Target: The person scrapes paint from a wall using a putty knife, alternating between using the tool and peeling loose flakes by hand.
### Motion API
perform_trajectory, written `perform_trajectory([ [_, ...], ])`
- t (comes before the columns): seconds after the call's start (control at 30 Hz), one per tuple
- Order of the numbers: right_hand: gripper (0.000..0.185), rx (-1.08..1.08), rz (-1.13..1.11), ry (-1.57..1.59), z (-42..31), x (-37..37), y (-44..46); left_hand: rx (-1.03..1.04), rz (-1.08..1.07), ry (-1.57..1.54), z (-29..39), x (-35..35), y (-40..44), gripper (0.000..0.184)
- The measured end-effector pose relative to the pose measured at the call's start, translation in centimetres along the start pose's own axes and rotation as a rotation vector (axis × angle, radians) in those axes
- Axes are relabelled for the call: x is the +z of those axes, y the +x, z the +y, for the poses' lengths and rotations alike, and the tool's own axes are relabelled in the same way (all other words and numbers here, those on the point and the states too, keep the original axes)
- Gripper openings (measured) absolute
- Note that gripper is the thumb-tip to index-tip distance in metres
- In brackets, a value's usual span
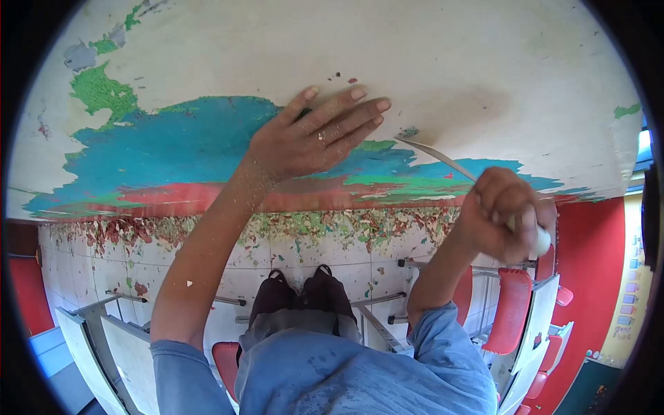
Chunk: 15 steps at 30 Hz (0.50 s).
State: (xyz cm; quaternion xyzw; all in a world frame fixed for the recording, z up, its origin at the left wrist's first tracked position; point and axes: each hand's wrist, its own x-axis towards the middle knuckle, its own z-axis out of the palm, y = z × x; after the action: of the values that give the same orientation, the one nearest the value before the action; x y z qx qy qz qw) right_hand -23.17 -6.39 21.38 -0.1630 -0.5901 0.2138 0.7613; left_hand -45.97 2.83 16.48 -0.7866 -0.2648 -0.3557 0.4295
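Observation:
My left hand (311,135) lies flat on the wall (456,48), fingers stretched out and flecked with paint dust. Beneath and around it spreads a patch of old blue paint (183,135), with green and red showing along its lower part. My right hand (508,214) is closed around the pale handle of a scraper (443,158), whose thin, bent metal blade reaches up and left. The blade tip touches or nearly touches the wall by a small dark green scrap (409,131), a little right of my left fingertips. Much of the handle is hidden in my fist.
Paint flakes (332,228) litter the tiled floor along the wall's foot. Behind me stand desks with metal legs (377,321) and red chairs (508,311), on both sides of my body. A red wall (588,270) rises at the right.

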Motion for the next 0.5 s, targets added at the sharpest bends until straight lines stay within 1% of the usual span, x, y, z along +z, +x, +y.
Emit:
perform_trajectory([
  [0.07,0.015,0.062,0.450,-0.173,0.2,-0.4,-2.5,0.007,-0.021,0.005,-0.1,-0.2,0.2,0.036],
  [0.1,0.015,0.044,0.266,-0.208,-0.1,-0.4,-2.5,0.009,-0.008,-0.005,-0.1,-0.1,0.4,0.036],
  [0.17,0.017,0.025,0.162,-0.176,0.3,-0.4,-2.4,0.003,0.004,-0.015,-0.1,0.0,0.2,0.037],
  [0.23,0.021,0.036,0.338,-0.064,0.7,0.3,-1.9,-0.006,-0.018,-0.010,0.0,-0.2,0.0,0.036],
  [0.3,0.016,0.019,0.086,0.051,0.1,2.5,0.0,0.001,-0.018,-0.015,0.0,-0.1,0.3,0.036],
  [0.4,0.013,-0.029,-0.082,0.210,0.0,0.0,1.0,-0.006,-0.024,-0.013,0.1,-0.2,0.0,0.035],
  [0.5,0.012,-0.151,-0.141,0.003,-0.7,0.6,0.9,-0.002,-0.007,-0.005,0.0,0.2,0.2,0.034],
])
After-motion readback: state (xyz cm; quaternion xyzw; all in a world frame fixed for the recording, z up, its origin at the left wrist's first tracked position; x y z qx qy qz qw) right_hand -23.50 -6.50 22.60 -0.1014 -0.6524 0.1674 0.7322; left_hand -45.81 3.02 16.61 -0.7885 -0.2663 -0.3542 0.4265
